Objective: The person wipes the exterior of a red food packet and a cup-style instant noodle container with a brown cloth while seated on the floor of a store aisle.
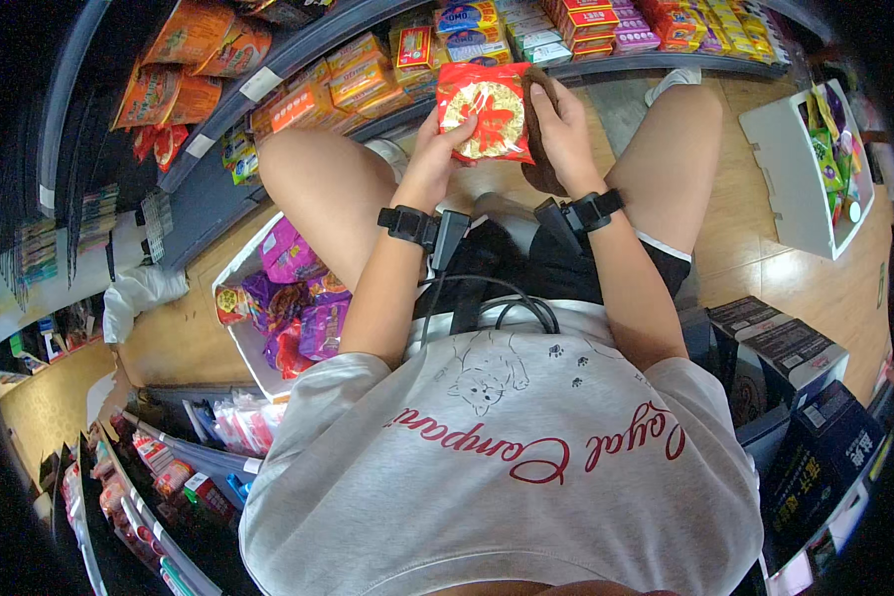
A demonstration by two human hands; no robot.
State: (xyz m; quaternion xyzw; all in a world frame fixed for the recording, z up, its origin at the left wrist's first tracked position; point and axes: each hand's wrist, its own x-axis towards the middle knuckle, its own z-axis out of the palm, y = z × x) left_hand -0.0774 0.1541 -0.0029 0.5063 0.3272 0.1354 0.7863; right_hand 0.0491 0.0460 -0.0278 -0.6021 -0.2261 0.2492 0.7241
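Observation:
In front of me, between my knees, my left hand (441,145) grips the left side of a red plastic food packet (484,112), thumb across its front. A clear round window in the packet shows a yellowish noodle-like cake, with red printing over it. My right hand (559,123) holds a dark brown cloth (542,160) against the packet's right edge. The cloth hangs down below the fingers and partly hides that edge. Both wrists wear black straps with small devices.
Shelves ahead hold boxed soap bars (361,74) and orange bags (171,67). By my left leg stands a white box (257,376) of purple and red packets (294,298). Another white box (782,164) with snack bags is at right. Dark cartons (797,357) lie behind on the right.

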